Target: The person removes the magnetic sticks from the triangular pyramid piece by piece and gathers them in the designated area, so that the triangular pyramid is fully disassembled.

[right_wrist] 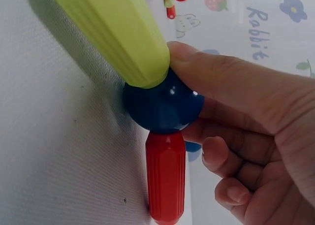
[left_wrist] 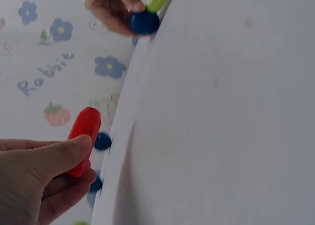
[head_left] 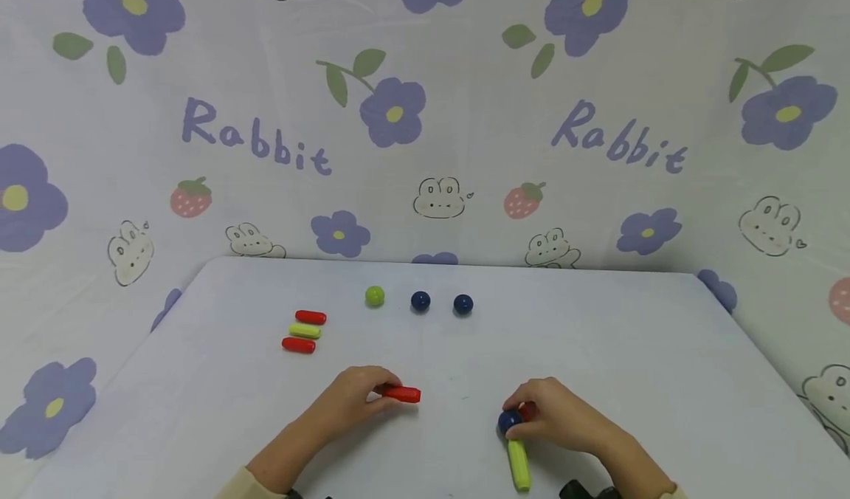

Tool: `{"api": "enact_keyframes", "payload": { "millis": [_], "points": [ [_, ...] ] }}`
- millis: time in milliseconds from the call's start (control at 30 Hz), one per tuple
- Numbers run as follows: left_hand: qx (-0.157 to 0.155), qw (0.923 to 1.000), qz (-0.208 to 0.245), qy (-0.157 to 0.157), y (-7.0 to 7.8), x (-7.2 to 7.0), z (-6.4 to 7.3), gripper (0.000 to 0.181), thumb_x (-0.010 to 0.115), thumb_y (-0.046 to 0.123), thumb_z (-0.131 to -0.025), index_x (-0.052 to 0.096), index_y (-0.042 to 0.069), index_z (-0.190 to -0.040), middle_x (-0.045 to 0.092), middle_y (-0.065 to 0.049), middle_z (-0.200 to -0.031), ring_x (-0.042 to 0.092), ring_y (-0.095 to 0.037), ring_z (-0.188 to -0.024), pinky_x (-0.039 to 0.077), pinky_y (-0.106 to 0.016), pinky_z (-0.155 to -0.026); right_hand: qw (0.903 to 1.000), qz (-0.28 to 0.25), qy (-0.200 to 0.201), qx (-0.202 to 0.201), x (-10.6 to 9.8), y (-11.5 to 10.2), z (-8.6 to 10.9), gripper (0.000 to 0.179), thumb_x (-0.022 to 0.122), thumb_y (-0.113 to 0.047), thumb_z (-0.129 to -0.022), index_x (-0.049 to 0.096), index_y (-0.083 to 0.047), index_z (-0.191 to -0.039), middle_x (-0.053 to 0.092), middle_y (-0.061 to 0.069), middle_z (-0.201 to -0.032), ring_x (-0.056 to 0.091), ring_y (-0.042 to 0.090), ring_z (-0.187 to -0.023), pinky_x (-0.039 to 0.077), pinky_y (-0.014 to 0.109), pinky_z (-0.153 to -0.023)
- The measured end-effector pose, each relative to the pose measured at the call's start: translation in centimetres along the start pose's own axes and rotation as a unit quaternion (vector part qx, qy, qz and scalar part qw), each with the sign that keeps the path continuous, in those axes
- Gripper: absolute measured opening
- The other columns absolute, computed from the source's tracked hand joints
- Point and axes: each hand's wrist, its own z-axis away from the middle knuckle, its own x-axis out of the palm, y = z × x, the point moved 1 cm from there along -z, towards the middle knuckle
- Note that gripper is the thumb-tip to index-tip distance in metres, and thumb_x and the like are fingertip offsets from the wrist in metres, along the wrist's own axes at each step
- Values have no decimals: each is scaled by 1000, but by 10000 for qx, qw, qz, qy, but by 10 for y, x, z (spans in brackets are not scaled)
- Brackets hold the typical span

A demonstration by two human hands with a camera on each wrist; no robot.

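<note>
My left hand [head_left: 352, 401] pinches a red ridged stick [head_left: 408, 394] between thumb and fingers, above the left-centre of the table. In the left wrist view the stick's free end points up, past the thumb. To the right, my right hand [head_left: 567, 414] grips a shiny dark blue ball [right_wrist: 160, 107] close over the tabletop. A yellow-green stick [head_left: 519, 466] meets the ball on the side toward me. Another red stick [right_wrist: 166, 180] meets it on a different side and is partly hidden by the hand in the head view.
Farther back on the white table [head_left: 598, 322] lie a green ball [head_left: 375, 296] and two dark blue balls [head_left: 420, 301]. Left of them, two red sticks [head_left: 299, 345] lie roughly parallel with a yellow-green stick [head_left: 305, 331] between. A patterned cloth [head_left: 478, 137] hangs behind.
</note>
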Motion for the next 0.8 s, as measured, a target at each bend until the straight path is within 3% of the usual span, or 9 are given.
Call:
{"api": "enact_keyframes", "payload": {
  "millis": [300,567,633,800],
  "points": [
    [76,9917,-893,920,-49,-43,34,24,76,13,-75,67,13,-98,67,7,-89,59,-6,-81,54,-27,-77,10000,-75,12,64,2,4,-2,35,76,-29,-75,71,-4,-99,64,-4,-85,48,7,-73,42,19,-62],
    [-852,9823,-1661,150,-88,-66,54,21,76,12,-74,69,11,-94,68,5,-85,58,-9,-78,54,-30,-76,9999,-89,-26,145,3,5,-3,36,76,-30,-75,71,-5,-99,65,-3,-86,48,8,-74,42,19,-62],
    [-842,9793,-1833,153,-95,-69,56,22,76,11,-74,69,10,-95,69,3,-87,60,-11,-80,54,-31,-77,9998,-87,-26,153,3,5,-3,36,76,-31,-75,71,-5,-99,65,-3,-87,48,8,-74,43,19,-62],
    [-261,9680,-2451,462,-106,-74,57,23,78,8,-71,70,9,-92,69,-1,-87,63,-16,-84,55,-31,-77,9999,-86,12,97,3,4,-3,37,76,-30,-75,70,-3,-99,66,-1,-88,48,7,-74,43,19,-62]
  ]
}}
